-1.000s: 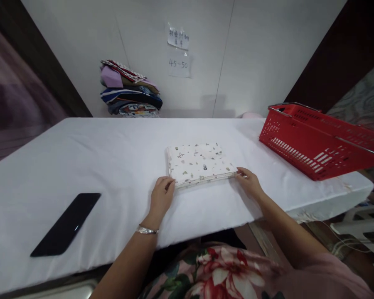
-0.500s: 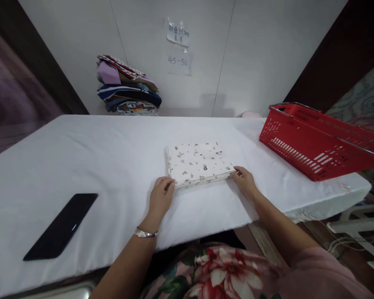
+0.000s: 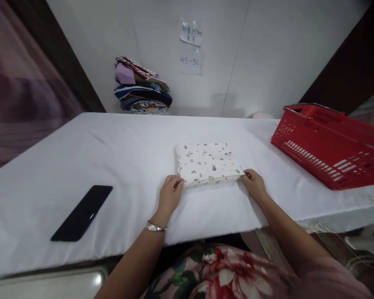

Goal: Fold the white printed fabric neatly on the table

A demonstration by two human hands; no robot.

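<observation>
you have a small folded white cloth with tiny printed motifs (image 3: 207,163) lying flat near the middle of the white-covered table (image 3: 81,149). it looks light, soft and limp, so it would likely sag or unfold if lifted by one edge; the two near corners are the sensible hold. your left hand (image 3: 171,193) pinches the near left corner with curled fingers, wrist low on the table. your right hand (image 3: 254,183) rests at the near right corner; whether it grips, you cannot tell.
</observation>
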